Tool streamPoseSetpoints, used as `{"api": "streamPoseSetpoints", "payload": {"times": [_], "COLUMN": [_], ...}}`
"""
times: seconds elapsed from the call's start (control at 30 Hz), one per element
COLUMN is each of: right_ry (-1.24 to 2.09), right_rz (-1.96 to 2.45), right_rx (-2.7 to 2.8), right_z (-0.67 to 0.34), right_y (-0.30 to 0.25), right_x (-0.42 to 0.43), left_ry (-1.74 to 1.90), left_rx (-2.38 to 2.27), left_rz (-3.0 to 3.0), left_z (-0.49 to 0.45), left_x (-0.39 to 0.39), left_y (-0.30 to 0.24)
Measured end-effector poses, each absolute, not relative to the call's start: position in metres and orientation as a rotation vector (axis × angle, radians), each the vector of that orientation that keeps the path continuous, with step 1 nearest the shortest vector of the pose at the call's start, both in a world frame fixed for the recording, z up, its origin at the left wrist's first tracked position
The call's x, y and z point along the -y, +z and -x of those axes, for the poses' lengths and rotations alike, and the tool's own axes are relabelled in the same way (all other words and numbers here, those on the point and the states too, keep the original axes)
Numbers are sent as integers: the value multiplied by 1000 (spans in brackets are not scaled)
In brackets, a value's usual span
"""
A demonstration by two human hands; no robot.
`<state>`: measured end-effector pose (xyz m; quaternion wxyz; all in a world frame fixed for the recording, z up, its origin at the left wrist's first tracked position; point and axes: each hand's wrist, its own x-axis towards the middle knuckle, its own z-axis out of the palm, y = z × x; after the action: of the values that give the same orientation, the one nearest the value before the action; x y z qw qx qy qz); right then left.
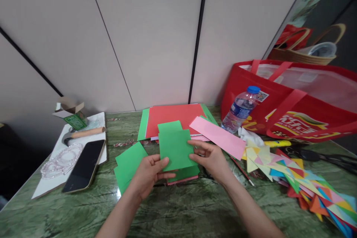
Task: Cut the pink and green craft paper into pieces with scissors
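Both hands hold one green paper square just above the green marble table. My left hand pinches its lower left edge with thumb and fingers. My right hand grips its right edge. Under the square lies a small stack of green and pink paper. Two more green squares lie to the left of my left hand. Behind the held square sits a pile of large red and green sheets, with a pink paper strip lying across its right corner.
At left, a white sheet carries a black phone, a bead bracelet, a hammer and a small open box. A water bottle leans on a red bag. Folded multicoloured paper pieces cover the right.
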<state>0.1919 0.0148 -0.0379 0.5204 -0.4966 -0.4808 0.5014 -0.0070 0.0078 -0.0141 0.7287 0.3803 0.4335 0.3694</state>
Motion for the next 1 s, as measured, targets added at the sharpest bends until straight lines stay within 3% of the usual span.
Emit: {"api": "streamPoseSetpoints", "payload": {"times": [1.0], "right_ry": [1256], "right_rz": [1207], "right_rx": [1148], "right_z": [-178], "right_y": [-40], "right_x": [-9], "left_ry": [1057], "left_rx": [-980], "left_rz": [-772], "left_z": [8], "left_x": [-10], "left_y": [-12]}}
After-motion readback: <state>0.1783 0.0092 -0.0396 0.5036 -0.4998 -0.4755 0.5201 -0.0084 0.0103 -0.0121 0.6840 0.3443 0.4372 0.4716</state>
